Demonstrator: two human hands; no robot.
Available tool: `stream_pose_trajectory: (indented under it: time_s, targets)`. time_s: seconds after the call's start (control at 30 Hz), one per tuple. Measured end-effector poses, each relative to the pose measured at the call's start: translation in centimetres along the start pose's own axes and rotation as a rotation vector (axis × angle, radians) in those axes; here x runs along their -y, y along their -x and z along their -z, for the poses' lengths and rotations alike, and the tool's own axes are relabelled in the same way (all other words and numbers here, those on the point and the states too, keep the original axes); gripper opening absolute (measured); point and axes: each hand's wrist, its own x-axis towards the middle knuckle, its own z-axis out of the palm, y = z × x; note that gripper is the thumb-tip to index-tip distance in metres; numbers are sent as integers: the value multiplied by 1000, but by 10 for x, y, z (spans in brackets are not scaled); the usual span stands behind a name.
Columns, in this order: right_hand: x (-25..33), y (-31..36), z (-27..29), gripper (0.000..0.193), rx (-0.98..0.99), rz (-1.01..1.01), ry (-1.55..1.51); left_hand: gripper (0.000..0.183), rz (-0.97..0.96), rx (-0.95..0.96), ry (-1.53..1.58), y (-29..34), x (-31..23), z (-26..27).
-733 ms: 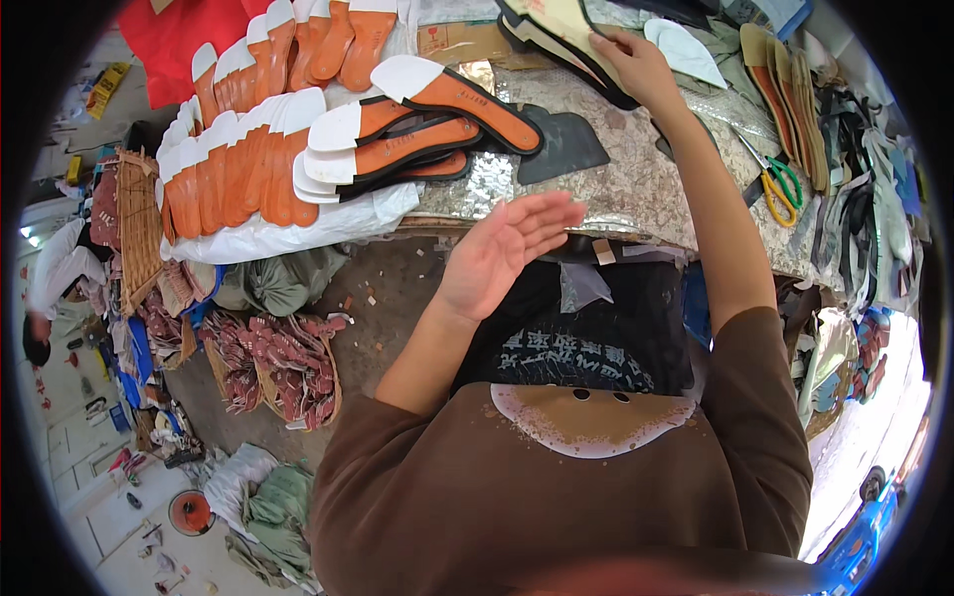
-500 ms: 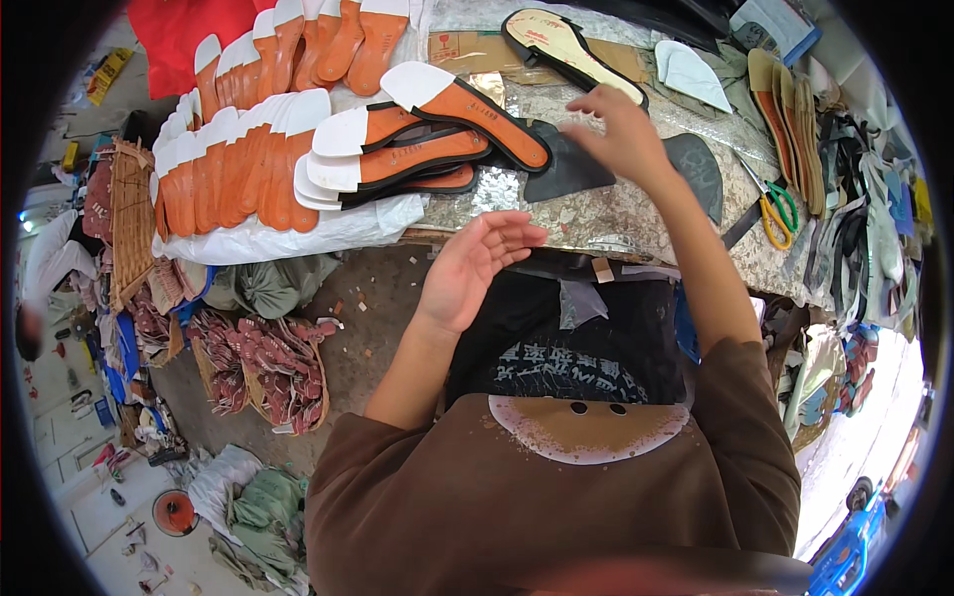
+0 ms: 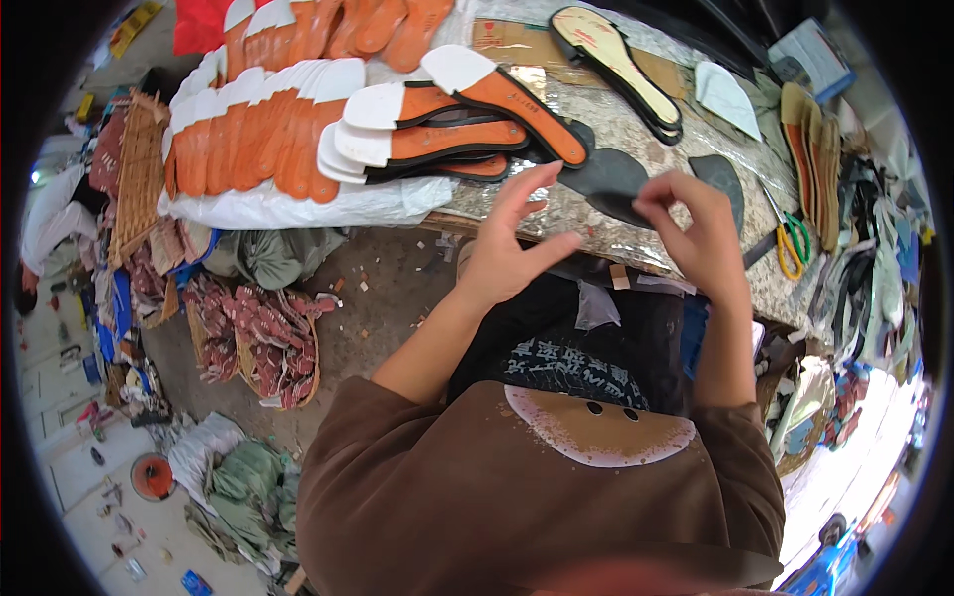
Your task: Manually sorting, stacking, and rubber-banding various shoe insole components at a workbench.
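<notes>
Black piece (image 3: 614, 206): upper centre, likely being lifted.
Right hand (image 3: 699, 223): apparently pinching its edge.
Left hand (image 3: 507, 253): open, probably needed to steady.

Smooth leather-like orange insoles (image 3: 266, 137), matt black sheet (image 3: 608, 177), perhaps rubber, crinkled glossy white plastic (image 3: 383, 206), dull brown cardboard (image 3: 509, 38)

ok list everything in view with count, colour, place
Orange insoles: many, white ends, table's left
Rimmed soles: several, orange, white and black, table's middle
Cream soles: apparently two, table's back
Dark pieces: at least two, table's middle, right
White piece: at least one, table's back
Scissors: one, green and yellow, table's right
Tan insoles: several, table's right
Fabric strips: many, black and grey, far right
Patterned cloth: count unclear, reddish, floor left
Sacks: several, green and white, lower left
Left hand: one, bare, near rimmed soles
Right hand: one, bare, by dark piece
</notes>
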Motion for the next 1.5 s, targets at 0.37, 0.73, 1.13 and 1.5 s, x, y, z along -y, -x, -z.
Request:
stream_pose_trajectory:
  time_s: [0.37, 0.73, 1.13, 1.5]
  targets:
    - [-44, -87, -97, 27, -69, 250, 216, 20, 430, -176, 621, 22, -6, 22]
    - [-96, -89, -57, 29, -294, -73, 66, 44, 333, -226, 1015, 24, -24, 36]
    - [-22, 110, -62, 65, -118, -248, -72, 42, 554, 15, 1212, 0, -22, 8]
    - [-18, 117, -53, 64, -93, -140, 55, 50, 465, 151, 1113, 4, -40, -15]
